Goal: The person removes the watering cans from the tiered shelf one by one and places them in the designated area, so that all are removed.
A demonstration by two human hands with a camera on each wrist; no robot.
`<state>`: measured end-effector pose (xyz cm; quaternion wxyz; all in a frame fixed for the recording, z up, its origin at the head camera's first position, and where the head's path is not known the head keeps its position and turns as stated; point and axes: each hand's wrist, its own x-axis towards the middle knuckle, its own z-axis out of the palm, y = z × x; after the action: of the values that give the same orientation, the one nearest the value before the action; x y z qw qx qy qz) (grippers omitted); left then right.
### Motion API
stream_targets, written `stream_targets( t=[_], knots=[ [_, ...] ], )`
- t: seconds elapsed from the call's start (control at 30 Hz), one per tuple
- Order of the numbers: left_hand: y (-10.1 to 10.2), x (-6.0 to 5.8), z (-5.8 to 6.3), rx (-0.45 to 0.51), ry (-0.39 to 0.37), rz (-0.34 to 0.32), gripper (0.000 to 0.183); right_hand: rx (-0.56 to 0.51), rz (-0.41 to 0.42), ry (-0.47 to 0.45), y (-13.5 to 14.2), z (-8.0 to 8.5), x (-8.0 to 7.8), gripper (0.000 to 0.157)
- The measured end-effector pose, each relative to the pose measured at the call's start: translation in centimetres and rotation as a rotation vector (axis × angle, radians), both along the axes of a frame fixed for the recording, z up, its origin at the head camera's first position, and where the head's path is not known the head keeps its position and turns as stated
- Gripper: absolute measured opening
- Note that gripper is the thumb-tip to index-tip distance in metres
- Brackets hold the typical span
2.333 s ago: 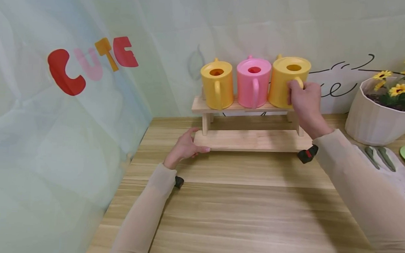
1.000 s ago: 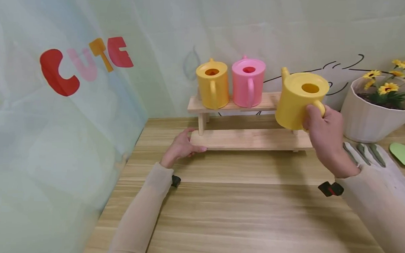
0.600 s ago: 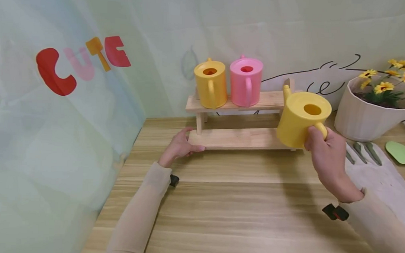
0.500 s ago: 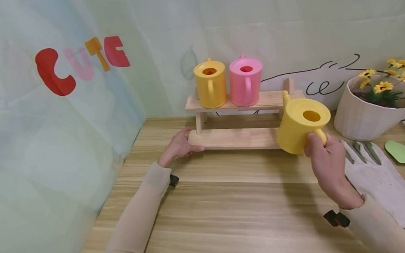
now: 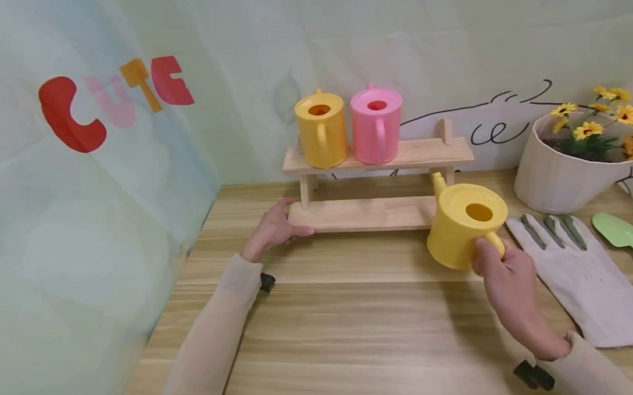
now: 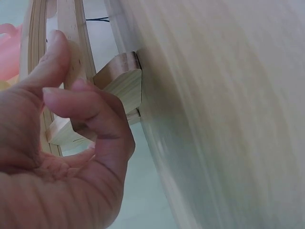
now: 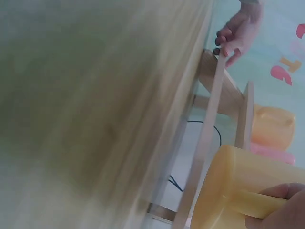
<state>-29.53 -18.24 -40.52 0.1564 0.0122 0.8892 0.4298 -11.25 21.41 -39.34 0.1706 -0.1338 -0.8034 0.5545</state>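
Wood-grain surface (image 5: 343,338), pale printed backdrop (image 5: 258,62). Left hand (image 5: 273,225) grips the wooden stand's (image 5: 358,213) lower left end, probably bracing it; smaller-looking yellow can (image 5: 335,137), then pink can (image 5: 368,135), on top shelf, contents unseen. Right hand (image 5: 514,291) grips the raised yellow watering can (image 5: 454,231) before the stand's right end: apparently mid-carry, calling for a level hold. Beyond, white planter (image 5: 553,176) holds soil (image 5: 561,149), yellow flowers (image 5: 589,130).

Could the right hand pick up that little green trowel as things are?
Probably not yet: the right hand is full, holding a yellow watering can. With that set down, it likely could; just a flat glove lies between them, and nothing covers the blade of the green trowel.
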Motion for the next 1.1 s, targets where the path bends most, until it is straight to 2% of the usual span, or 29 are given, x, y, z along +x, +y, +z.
stream_targets(
  t=[0.17,0.33,0.83,1.1],
  knots=[
    [-0.2,0.0,0.0,-0.005,0.001,-0.001,0.108,0.020,0.039,-0.032,0.0,-0.9,0.5,0.043],
    [-0.3,0.0,0.1,-0.010,-0.001,-0.003,0.109,0.010,0.043,-0.059,-0.1,-1.6,0.8,0.042],
    [-0.1,-0.1,0.1,0.015,-0.001,-0.012,0.106,0.033,0.054,-0.120,0.2,-1.9,1.6,0.039],
    [0.0,0.0,0.0,0.013,-0.003,0.002,0.107,-0.022,0.089,-0.133,0.3,-2.2,1.6,0.040]
  ],
)
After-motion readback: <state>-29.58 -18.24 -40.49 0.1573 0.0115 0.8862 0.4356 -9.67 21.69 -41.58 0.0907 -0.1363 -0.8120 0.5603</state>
